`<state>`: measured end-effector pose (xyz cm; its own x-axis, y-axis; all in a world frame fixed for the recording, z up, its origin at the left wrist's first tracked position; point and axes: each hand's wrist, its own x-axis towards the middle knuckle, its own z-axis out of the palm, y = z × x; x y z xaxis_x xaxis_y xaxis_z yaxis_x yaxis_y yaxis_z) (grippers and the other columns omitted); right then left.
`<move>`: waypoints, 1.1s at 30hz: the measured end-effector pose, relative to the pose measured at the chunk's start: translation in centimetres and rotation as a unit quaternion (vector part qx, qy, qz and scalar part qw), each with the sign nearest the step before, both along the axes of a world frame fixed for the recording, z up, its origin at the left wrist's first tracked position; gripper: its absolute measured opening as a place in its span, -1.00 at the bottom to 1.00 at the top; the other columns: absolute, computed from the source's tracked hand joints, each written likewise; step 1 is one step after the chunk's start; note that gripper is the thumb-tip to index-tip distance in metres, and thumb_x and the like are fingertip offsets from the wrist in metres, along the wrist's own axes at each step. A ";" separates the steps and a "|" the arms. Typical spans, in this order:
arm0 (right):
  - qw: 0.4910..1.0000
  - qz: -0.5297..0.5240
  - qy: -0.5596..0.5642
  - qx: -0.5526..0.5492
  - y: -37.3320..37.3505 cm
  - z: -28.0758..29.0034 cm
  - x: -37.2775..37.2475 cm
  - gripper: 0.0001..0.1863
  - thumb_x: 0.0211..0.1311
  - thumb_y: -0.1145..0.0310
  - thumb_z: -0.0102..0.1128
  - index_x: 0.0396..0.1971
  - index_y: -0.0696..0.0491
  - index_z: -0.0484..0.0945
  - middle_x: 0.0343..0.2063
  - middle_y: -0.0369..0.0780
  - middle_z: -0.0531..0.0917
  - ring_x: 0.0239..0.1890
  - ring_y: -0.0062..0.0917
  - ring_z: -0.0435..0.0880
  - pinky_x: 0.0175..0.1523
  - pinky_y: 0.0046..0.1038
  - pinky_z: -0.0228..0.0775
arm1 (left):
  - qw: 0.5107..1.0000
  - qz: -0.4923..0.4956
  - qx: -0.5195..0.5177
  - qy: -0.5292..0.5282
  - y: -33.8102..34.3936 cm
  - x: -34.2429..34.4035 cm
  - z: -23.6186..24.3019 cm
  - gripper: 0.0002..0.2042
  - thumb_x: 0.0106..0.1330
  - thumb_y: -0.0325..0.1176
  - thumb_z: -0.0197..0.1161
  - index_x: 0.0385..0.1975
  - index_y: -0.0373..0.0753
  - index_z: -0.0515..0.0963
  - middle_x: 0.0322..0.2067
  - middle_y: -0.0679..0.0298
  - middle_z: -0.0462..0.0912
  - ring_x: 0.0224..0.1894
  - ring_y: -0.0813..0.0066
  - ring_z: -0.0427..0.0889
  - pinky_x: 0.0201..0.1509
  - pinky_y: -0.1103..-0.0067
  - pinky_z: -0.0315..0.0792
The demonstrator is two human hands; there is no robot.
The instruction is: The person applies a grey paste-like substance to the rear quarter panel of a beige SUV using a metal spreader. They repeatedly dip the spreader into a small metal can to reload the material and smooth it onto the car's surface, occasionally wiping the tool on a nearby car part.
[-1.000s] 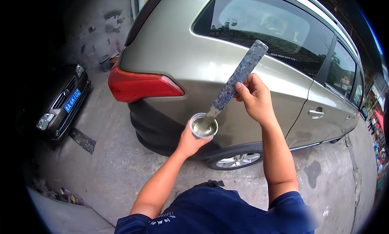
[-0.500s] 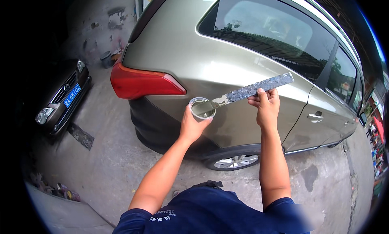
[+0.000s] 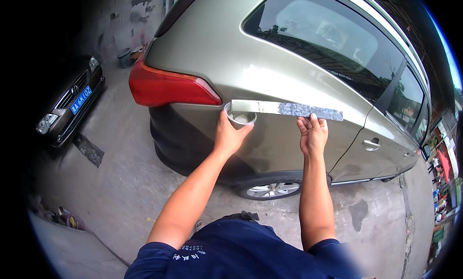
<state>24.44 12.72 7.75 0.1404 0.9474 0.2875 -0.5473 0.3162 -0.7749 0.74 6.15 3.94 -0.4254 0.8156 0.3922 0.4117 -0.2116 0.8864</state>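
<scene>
My left hand (image 3: 229,135) is wrapped round a small clear plastic cup (image 3: 248,123) with greenish-grey paint inside. Between the thumb and fingers of my right hand (image 3: 313,134) is a flat stirring stick (image 3: 294,109), its right half crusted with dark dried paint. The stick's pale, wet-coated end lies level over the cup's rim, above the paint. Just beyond both hands stands the rear side of a champagne-coloured car (image 3: 202,52); the cup is near the corner of its red tail light (image 3: 173,86).
Below my hands is the car's rear wheel (image 3: 272,189), with the dark lower bumper (image 3: 193,144) to its left. A second, dark car (image 3: 72,98) is parked at the left. A bucket (image 3: 125,58) stands by the far wall. Cans (image 3: 67,216) lie at lower left.
My right hand has lifted the stick's end out of the cup and levelled the stick over the rim. The cup stays in my left hand. The whole view has shifted slightly.
</scene>
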 end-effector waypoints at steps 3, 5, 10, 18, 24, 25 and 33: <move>1.000 0.003 0.022 -0.007 0.2 -0.5 -0.2 -0.84 0.39 0.45 0.09 -0.18 0.16 0.32 -0.33 -0.15 0.58 -0.36 -0.39 0.72 -0.30 -0.45 0.70 | 1.000 0.004 -0.004 -0.001 0.3 0.0 -0.2 -0.24 0.07 -0.16 0.51 0.21 -0.35 0.25 0.10 -0.02 0.50 0.18 0.13 0.50 0.24 0.37 0.37; 0.999 0.001 0.034 -0.015 0.5 -0.9 -0.2 -0.84 0.39 0.45 0.09 -0.19 0.15 0.31 -0.34 -0.16 0.58 -0.36 -0.39 0.72 -0.30 -0.45 0.70 | 1.000 0.006 -0.004 -0.001 0.6 0.0 -0.2 -0.23 0.07 -0.16 0.51 0.21 -0.35 0.26 0.10 -0.02 0.50 0.18 0.14 0.51 0.24 0.37 0.38; 0.999 -0.001 0.036 -0.023 0.6 -0.9 -0.4 -0.84 0.38 0.45 0.10 -0.21 0.13 0.31 -0.34 -0.16 0.57 -0.34 -0.39 0.72 -0.29 -0.44 0.70 | 1.000 0.011 0.001 -0.005 0.8 0.1 0.0 -0.24 0.06 -0.17 0.51 0.22 -0.33 0.26 0.09 0.00 0.51 0.16 0.15 0.52 0.23 0.37 0.39; 0.999 0.008 0.037 -0.019 0.8 -1.1 -0.8 -0.85 0.40 0.46 0.07 -0.16 0.12 0.31 -0.30 -0.18 0.57 -0.31 -0.40 0.72 -0.26 -0.43 0.68 | 1.000 0.009 -0.006 -0.016 1.0 0.2 0.2 -0.25 0.08 -0.19 0.50 0.22 -0.33 0.26 0.08 0.02 0.53 0.14 0.17 0.54 0.21 0.38 0.40; 0.999 0.000 0.039 -0.017 1.3 -1.3 -0.8 -0.83 0.41 0.45 0.06 -0.13 0.12 0.30 -0.30 -0.17 0.57 -0.32 -0.40 0.72 -0.27 -0.44 0.68 | 1.000 0.010 0.001 -0.018 1.3 0.3 0.0 -0.25 0.08 -0.18 0.51 0.22 -0.33 0.27 0.07 0.02 0.54 0.13 0.18 0.55 0.21 0.38 0.40; 0.999 0.000 0.037 -0.017 1.3 -1.3 -0.8 -0.85 0.41 0.45 0.06 -0.14 0.12 0.32 -0.30 -0.18 0.57 -0.31 -0.38 0.72 -0.26 -0.43 0.68 | 1.000 0.012 0.002 -0.015 1.2 0.3 0.0 -0.25 0.08 -0.18 0.51 0.22 -0.33 0.27 0.06 0.02 0.55 0.13 0.18 0.55 0.21 0.38 0.40; 0.999 0.007 0.036 -0.012 1.5 -1.0 -0.7 -0.82 0.40 0.44 0.09 -0.19 0.14 0.27 -0.31 -0.14 0.55 -0.32 -0.37 0.72 -0.29 -0.45 0.69 | 0.999 0.006 0.008 -0.031 1.1 0.3 0.3 -0.24 0.07 -0.18 0.52 0.22 -0.33 0.27 0.06 0.02 0.55 0.13 0.18 0.55 0.21 0.39 0.40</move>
<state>23.74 14.17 6.73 0.1461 0.9561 0.2540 -0.6069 0.2894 -0.7402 1.06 7.27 4.21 -0.4590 0.8039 0.3781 0.3580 -0.2222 0.9069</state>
